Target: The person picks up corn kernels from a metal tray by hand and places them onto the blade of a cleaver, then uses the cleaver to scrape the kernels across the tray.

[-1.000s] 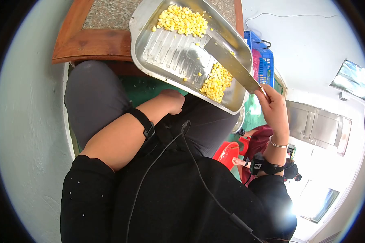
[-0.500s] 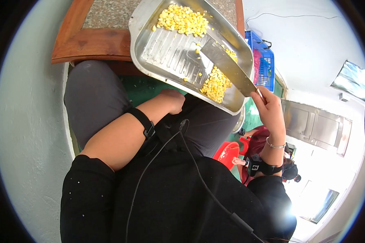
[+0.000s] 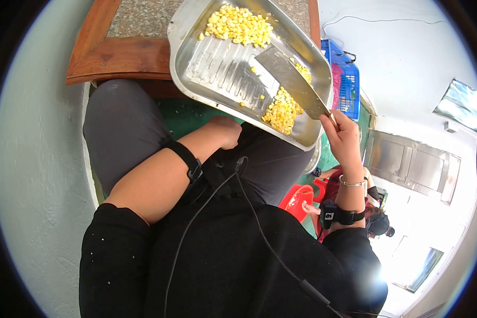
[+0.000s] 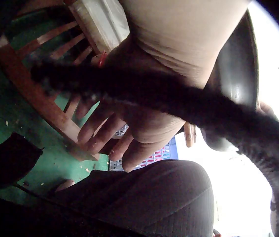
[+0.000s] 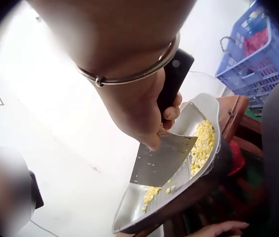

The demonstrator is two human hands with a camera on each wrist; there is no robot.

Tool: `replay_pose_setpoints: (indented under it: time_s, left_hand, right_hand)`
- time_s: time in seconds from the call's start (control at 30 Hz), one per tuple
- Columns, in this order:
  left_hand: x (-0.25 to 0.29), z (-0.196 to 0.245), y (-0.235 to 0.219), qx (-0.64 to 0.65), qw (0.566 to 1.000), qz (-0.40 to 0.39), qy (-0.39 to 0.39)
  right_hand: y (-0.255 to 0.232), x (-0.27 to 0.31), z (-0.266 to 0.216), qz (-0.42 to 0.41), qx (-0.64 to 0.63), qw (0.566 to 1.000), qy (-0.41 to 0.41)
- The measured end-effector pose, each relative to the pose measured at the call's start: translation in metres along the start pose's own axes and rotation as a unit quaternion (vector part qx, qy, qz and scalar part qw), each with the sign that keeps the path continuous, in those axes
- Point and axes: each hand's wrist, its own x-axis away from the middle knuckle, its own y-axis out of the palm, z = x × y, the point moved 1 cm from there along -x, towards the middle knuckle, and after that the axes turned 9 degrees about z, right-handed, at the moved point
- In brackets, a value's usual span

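My right hand (image 3: 344, 138) grips a cleaver by its black handle (image 5: 176, 79). The broad steel blade (image 3: 297, 79) slants over a metal tray (image 3: 212, 66), its far end close over the ribbed bottom. Yellow corn kernels lie in two heaps: one heap (image 3: 238, 26) at the far side, another (image 3: 282, 111) at the right end, partly hidden behind the blade. A few loose kernels are scattered between them. My left hand (image 3: 226, 132) holds nothing and hangs below the tray's near edge over the lap, its fingers loosely bent in the left wrist view.
Under the tray is a wooden table (image 3: 127, 58) with a speckled stone top. A blue crate (image 3: 349, 87) stands beyond the tray's right end. A red basin (image 3: 298, 203) and another person in dark red (image 3: 331, 193) are to the lower right. A wall (image 3: 37, 159) rises on the left.
My right hand has drawn the cleaver left and slightly toward me, and the blade's far end has slid left across the tray. A loose kernel by it has shifted left. My left hand stays put.
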Motion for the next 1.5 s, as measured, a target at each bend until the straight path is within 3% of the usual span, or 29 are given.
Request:
replay_pose_setpoints:
  time_s: [0.63, 0.93, 1.33, 1.37, 1.43, 1.5]
  left_hand:
    - [0.002, 0.003, -0.006, 0.019, 1.000, -0.013, -0.021]
    - [0.002, 0.001, -0.002, 0.053, 0.998, 0.001, -0.030]
    - [0.008, 0.005, -0.008, 0.050, 0.996, 0.073, 0.008]
    - [0.008, 0.005, -0.010, 0.050, 0.996, 0.073, 0.007]
    - [0.009, 0.009, -0.020, 0.045, 0.999, -0.001, -0.011]
    - [0.009, 0.006, -0.012, 0.050, 0.998, 0.036, -0.002]
  right_hand:
    - [0.047, -0.043, 0.001, 0.052, -0.048, 0.989, -0.126]
    - [0.056, -0.061, -0.016, 0.024, -0.067, 0.986, -0.150]
    - [0.067, -0.065, -0.017, -0.027, -0.075, 0.994, -0.079]
    - [0.067, -0.066, -0.017, -0.028, -0.074, 0.994, -0.079]
    - [0.065, -0.068, -0.021, -0.033, -0.055, 0.993, -0.097]
    - [0.063, -0.071, -0.024, -0.034, -0.049, 0.991, -0.118]
